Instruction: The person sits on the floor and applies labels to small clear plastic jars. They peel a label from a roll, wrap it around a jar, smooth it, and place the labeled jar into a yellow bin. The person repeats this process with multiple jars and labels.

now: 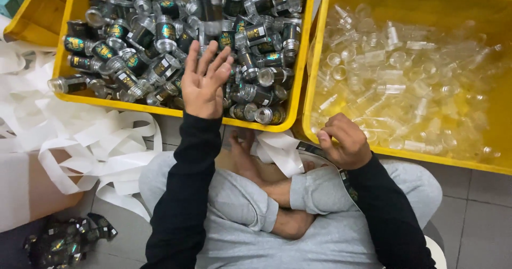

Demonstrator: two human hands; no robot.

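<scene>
My left hand (205,79) is raised, fingers spread and palm showing, above the near edge of a yellow crate (160,105) heaped with small clear bottles wearing dark labels (160,34). It holds nothing. My right hand (344,141) is curled at the near rim of a second yellow crate (314,77) filled with plain clear bottles (400,71). Its fingers pinch the end of a dark label strip (312,149) that runs down over my right knee. I sit cross-legged on the floor in grey trousers and black sleeves.
White backing ribbon (101,141) lies in loose coils on the floor at my left. A small heap of dark labels (64,239) sits at the lower left. White paper (280,149) rests on my lap. Grey floor tiles (480,205) show at right.
</scene>
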